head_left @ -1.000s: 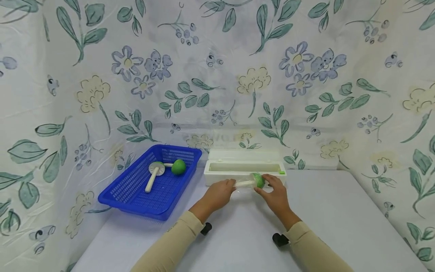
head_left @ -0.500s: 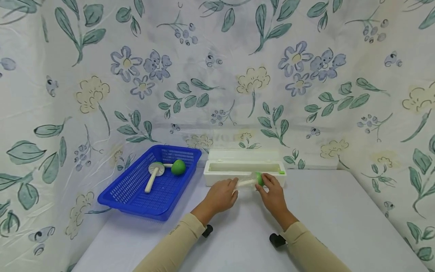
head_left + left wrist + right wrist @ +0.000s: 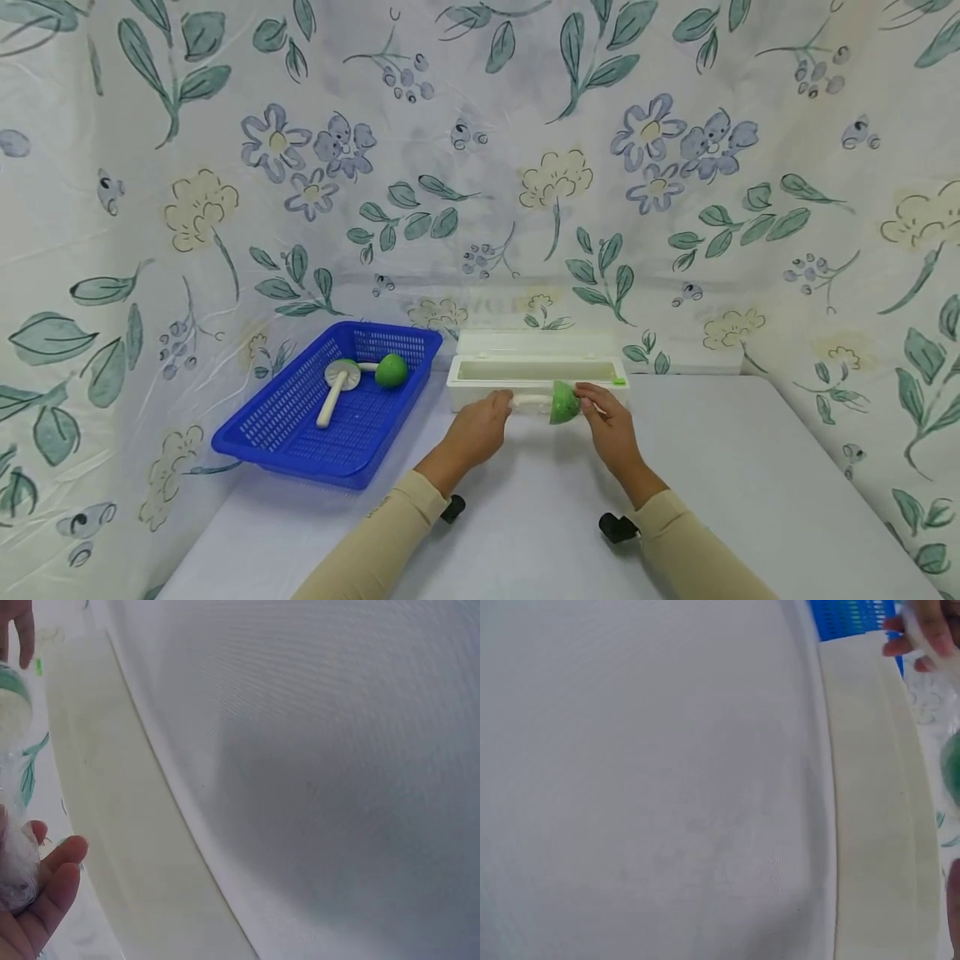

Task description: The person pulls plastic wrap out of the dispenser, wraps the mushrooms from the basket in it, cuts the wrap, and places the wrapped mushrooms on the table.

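Note:
A green-capped mushroom with a white stem is held up in front of the white box, lying sideways. Clear plastic film wraps the stem and bunches around it in the left wrist view. My left hand grips the wrapped stem at its end. On the cap side, my right hand has its fingertips right at the cap's right edge. A gap shows between its fingertip and the cap in the right wrist view. Much of the right hand is outside both wrist views.
Behind the hands stands a long white box with its lid raised and a small green piece at its right end. A blue basket on the left holds two more green-capped mushrooms. A white cloth covers the table.
The mushroom has turned in my hands, so more of its green cap shows now. My right fingers have shifted from gripping the cap to its outer edge. The left hand stays on the stem.

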Available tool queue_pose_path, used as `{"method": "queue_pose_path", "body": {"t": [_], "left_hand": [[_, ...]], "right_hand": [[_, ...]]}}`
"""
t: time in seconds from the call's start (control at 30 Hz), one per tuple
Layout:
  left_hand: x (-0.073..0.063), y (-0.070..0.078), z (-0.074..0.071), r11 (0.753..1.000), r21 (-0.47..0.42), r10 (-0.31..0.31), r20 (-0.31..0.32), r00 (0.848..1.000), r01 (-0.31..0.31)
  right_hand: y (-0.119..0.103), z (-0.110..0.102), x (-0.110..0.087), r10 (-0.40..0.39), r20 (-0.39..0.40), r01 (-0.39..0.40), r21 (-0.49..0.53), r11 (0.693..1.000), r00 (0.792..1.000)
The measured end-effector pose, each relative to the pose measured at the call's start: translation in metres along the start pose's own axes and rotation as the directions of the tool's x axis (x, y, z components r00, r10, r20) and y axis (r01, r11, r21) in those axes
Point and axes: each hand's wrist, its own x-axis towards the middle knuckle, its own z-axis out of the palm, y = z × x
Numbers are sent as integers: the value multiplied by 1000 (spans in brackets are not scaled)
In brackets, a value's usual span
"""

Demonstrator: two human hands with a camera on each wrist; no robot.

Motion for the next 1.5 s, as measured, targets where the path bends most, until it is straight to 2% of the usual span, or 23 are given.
{"method": "queue_pose_path", "body": {"t": [0.1, 0.2, 0.27, 0.43, 0.63, 0.83, 0.9, 1.0, 1.1, 1.2, 1.3, 1.4, 1.5], "left_hand": [[-1, 0, 0, 1000, -29, -6, 12, 1000, 6], [-2, 0, -1, 998, -58, -23, 34, 999, 25], [-2, 0, -1, 998, -63, -26, 39, 999, 28], [-3, 0, 1, 998, -55, 21, 11, 1000, -21], [-4, 1, 2, 999, -43, 34, 45, 998, -32], [-2, 2, -2, 999, -46, 29, 97, 995, -25], [-2, 2, -4, 999, -41, 40, 80, 996, -37], [-1, 0, -5, 997, -22, 73, 0, 997, -73], [1, -2, -5, 993, -13, 112, -68, 991, -113], [2, -3, -4, 988, 1, 153, -58, 987, -153], [2, -3, -4, 983, 15, 183, -34, 983, -182], [2, -4, -4, 982, 30, 187, -37, 982, -186], [3, -4, -5, 986, 36, 166, -51, 985, -165]], "right_hand": [[-1, -1, 1, 45, 34, -48, 88, 995, 998], [-3, 0, 1, 67, 56, -73, 127, 989, 996], [-9, 1, 0, 80, 56, -86, 120, 989, 995], [-31, 0, -4, 95, 40, -98, 79, 992, 995], [0, 6, -2, 103, 11, -103, 82, 991, 995], [2, 6, -2, 125, -13, -124, 46, 991, 992], [1, 5, -1, 137, -17, -136, 48, 989, 990], [0, 4, 1, 151, -8, -150, 67, 986, 988], [-1, 4, 2, 161, 2, -161, 96, 982, 987], [-1, 4, 2, 157, -5, -156, 95, 983, 988], [1, 3, 2, 120, -16, -119, 71, 990, 993], [3, 3, 2, 88, 1, -88, 68, 994, 996], [3, 1, 2, 66, 55, -69, 50, 996, 996]]}}
